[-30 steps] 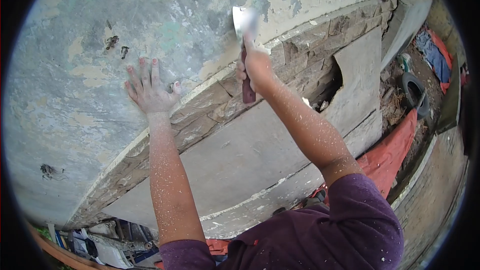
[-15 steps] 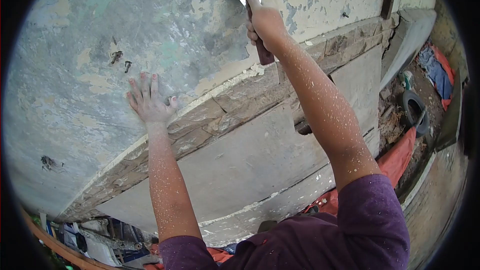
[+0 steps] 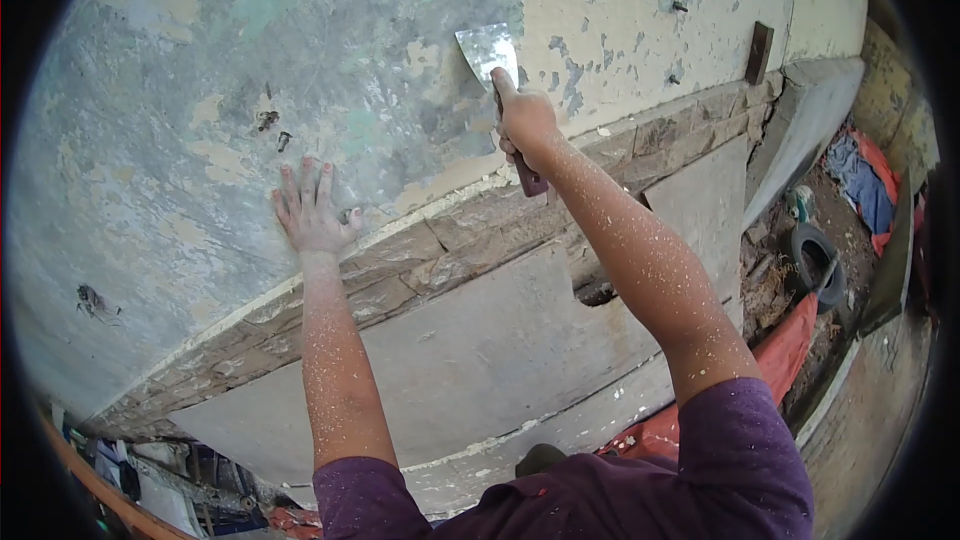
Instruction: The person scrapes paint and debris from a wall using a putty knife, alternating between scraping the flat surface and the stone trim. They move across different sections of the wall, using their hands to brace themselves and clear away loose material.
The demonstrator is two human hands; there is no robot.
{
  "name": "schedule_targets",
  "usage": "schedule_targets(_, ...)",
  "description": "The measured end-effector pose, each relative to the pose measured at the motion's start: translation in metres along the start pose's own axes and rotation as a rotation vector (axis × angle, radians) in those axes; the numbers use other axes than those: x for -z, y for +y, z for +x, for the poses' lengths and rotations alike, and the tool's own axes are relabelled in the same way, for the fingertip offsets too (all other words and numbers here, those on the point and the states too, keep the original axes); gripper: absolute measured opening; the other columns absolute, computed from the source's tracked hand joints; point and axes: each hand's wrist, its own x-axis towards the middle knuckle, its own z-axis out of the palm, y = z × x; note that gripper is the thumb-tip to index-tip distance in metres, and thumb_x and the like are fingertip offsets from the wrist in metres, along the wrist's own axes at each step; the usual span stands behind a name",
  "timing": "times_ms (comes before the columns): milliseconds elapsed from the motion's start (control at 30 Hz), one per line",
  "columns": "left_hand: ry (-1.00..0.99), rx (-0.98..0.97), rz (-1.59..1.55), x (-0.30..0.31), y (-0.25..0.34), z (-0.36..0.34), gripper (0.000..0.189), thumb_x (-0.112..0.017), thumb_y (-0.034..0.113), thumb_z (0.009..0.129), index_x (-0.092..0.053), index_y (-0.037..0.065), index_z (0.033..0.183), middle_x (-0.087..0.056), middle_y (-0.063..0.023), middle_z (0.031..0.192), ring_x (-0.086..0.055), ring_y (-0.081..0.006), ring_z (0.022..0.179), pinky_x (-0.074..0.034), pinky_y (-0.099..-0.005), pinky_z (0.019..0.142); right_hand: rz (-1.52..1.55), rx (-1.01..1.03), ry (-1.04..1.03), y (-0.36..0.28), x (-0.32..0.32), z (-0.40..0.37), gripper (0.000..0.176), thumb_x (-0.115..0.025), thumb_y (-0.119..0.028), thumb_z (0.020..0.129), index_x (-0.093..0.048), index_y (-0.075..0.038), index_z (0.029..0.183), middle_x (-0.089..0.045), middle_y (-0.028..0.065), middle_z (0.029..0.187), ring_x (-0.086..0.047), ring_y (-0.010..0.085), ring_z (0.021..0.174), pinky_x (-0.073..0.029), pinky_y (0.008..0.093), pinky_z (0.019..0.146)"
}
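Note:
My right hand (image 3: pixel 528 128) grips the dark handle of a scraper (image 3: pixel 490 52), thumb laid along it toward the blade. The wide metal blade lies at the wall (image 3: pixel 330 60), near the border between bare grey patches and cream paint (image 3: pixel 620 0); whether its edge touches cannot be seen. Fingers spread, my left hand (image 3: pixel 316 218) rests flat on the grey part of the wall, just above the stone ledge, and holds nothing. Dust whitens this hand, and paint flecks cover both forearms.
A rough stone ledge (image 3: pixel 480 230) runs below the wall, with a grey panel (image 3: pixel 480 345) under it. Metal bolts (image 3: pixel 680 7) and a wooden peg (image 3: pixel 759 52) stick out at upper right. A tyre (image 3: pixel 818 265), red sheeting (image 3: pixel 785 345) and blue cloth (image 3: pixel 862 180) lie at right.
The scraper and my right hand have come down in view, and the whole blade now shows. My left hand stays flat on the wall. The view has shifted slightly.

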Motion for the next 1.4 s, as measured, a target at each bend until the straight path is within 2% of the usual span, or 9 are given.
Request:
schedule_targets(67, -0.054, 0.009, 0.029, 0.000, 0.001, 0.003, 0.083, -0.067, 0.042, 0.061, -0.041, 0.029, 0.139, -0.025, 0.0003, 0.153, -0.012, -0.0302, 0.144, -0.011, -0.0547, 0.114, 0.037, 0.037, -0.032, -0.025, -0.010, 0.005, 0.048, -0.047, -0.049, 0.095, -0.043, -0.006, 0.074, -0.041, 0.0020, 0.054, -0.039, 0.0151, 0.039, -0.036, 0.0337, 0.038)
schedule_targets(133, -0.062, 0.010, 0.015, 0.002, -0.001, 0.000, 0.084, -0.067, 0.042, 0.061, -0.040, 0.030, 0.140, -0.025, 0.0005, 0.153, -0.012, -0.0296, 0.144, -0.011, -0.0546, 0.114, 0.404, -0.009, -0.112, -0.076, -0.018, 0.007, 0.048, -0.045, -0.051, 0.095, -0.042, -0.009, 0.073, -0.040, 0.0017, 0.056, -0.039, 0.0147, 0.041, -0.038, 0.0334, 0.042)
schedule_targets(167, -0.055, 0.012, -0.007, 0.002, 0.001, 0.002, 0.084, -0.067, 0.041, 0.061, -0.039, 0.030, 0.140, -0.025, 0.0008, 0.153, -0.011, -0.0291, 0.144, -0.011, -0.0545, 0.114, 0.375, -0.020, -0.016, -0.084, -0.027, 0.007, 0.047, -0.043, -0.052, 0.095, -0.040, -0.011, 0.072, -0.040, 0.0014, 0.055, -0.038, 0.0144, 0.042, -0.038, 0.0329, 0.044)
schedule_targets(400, 0.031, -0.054, -0.063, -0.001, -0.003, 0.004, 0.087, -0.067, 0.041, 0.062, -0.038, 0.025, 0.142, -0.025, -0.0037, 0.154, -0.013, -0.0328, 0.143, -0.012, -0.0561, 0.112, 0.195, -0.165, -0.053, -0.014, -0.019, -0.015, 0.048, -0.047, -0.052, 0.094, -0.041, -0.010, 0.071, -0.040, 0.0001, 0.054, -0.037, 0.0136, 0.039, -0.036, 0.0325, 0.040)
schedule_targets(533, -0.081, -0.015, -0.051, 0.002, -0.006, 0.002, 0.089, -0.066, 0.047, 0.065, -0.030, 0.032, 0.145, -0.017, 0.0048, 0.156, -0.009, -0.0264, 0.145, -0.008, -0.0517, 0.115, 0.165, 0.107, 0.003, -0.105, -0.013, 0.016, 0.047, -0.049, -0.051, 0.094, -0.041, -0.010, 0.072, -0.041, -0.0005, 0.054, -0.037, 0.0122, 0.039, -0.036, 0.0309, 0.039)
schedule_targets(700, -0.140, -0.007, -0.073, 0.004, -0.004, -0.003, 0.086, -0.064, 0.049, 0.067, -0.030, 0.033, 0.145, -0.017, 0.0051, 0.156, -0.008, -0.0256, 0.145, -0.008, -0.0515, 0.115, 0.096, -0.113, -0.016, -0.054, -0.026, -0.018, 0.049, -0.051, -0.053, 0.092, -0.040, -0.012, 0.067, -0.039, -0.0011, 0.053, -0.036, 0.0126, 0.038, -0.034, 0.0315, 0.039)
schedule_targets(933, -0.029, -0.041, -0.156, 0.002, -0.004, 0.002, 0.090, -0.066, 0.043, 0.062, -0.033, 0.027, 0.144, -0.022, 0.0013, 0.155, -0.012, -0.0298, 0.144, -0.010, -0.0545, 0.113, -0.115, -0.082, -0.014, -0.065, -0.007, -0.015, 0.050, -0.051, -0.055, 0.091, -0.041, -0.012, 0.067, -0.040, -0.0012, 0.052, -0.035, 0.0122, 0.037, -0.033, 0.0305, 0.039)
schedule_targets(1167, -0.028, -0.055, -0.128, 0.005, -0.005, 0.001, 0.087, -0.064, 0.046, 0.064, -0.034, 0.026, 0.143, -0.023, 0.0000, 0.154, -0.014, -0.0300, 0.143, -0.011, -0.0545, 0.113, 0.141, -0.005, 0.090, -0.034, -0.043, -0.004, 0.052, -0.051, -0.057, 0.091, -0.041, -0.010, 0.071, -0.039, -0.0006, 0.053, -0.037, 0.0126, 0.039, -0.035, 0.0311, 0.039)
schedule_targets(1400, -0.026, -0.023, -0.126, -0.005, -0.004, 0.000, 0.085, -0.063, 0.051, 0.067, -0.032, 0.033, 0.144, -0.019, 0.0056, 0.155, -0.010, -0.0257, 0.144, -0.009, -0.0526, 0.114, 0.054, 0.363, 0.092, -0.186, -0.035, 0.047, 0.049, -0.045, -0.053, 0.094, -0.042, -0.011, 0.070, -0.041, -0.0001, 0.053, -0.037, 0.0124, 0.039, -0.037, 0.0312, 0.041)
